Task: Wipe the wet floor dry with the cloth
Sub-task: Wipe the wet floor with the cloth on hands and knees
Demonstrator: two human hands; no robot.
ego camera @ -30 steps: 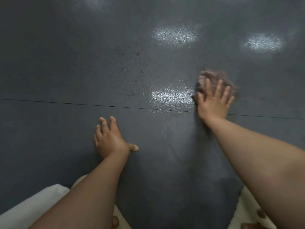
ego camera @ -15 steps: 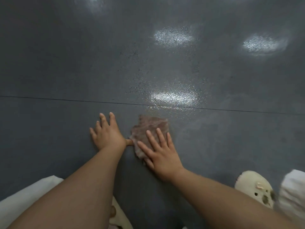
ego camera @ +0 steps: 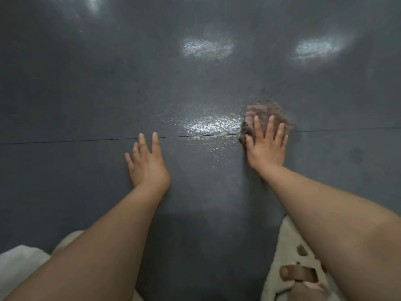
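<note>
The cloth (ego camera: 268, 115), a crumpled brownish rag blurred at its edges, lies on the dark grey floor (ego camera: 86, 94) to the right of the middle, straddling the thin seam (ego camera: 65, 141) that runs across the tiles; our right hand (ego camera: 265, 146) rests flat on its near half, fingers (ego camera: 270, 124) straight and spread wide, pressing down on the rag rather than curling round it; the far part of the cloth shows beyond the fingertips. Just left of the cloth we see a wet, glistening patch (ego camera: 209, 124) on the floor, touching the rag's left edge and crossing the seam; two more bright patches shine further off, one (ego camera: 207, 47) near the middle and one (ego camera: 315, 47) to the right. Our left hand (ego camera: 147, 164) lies palm down on the bare floor, well apart from the cloth, its fingers (ego camera: 155, 142) straight and loosely spread, the tips just reaching the seam; it holds nothing; the thumb is hidden. At the lower right, under our right forearm, we see a pale slipper (ego camera: 288, 268) with holes and a brown strap; at the lower left a white piece of clothing (ego camera: 19, 263) shows beside our left forearm.
</note>
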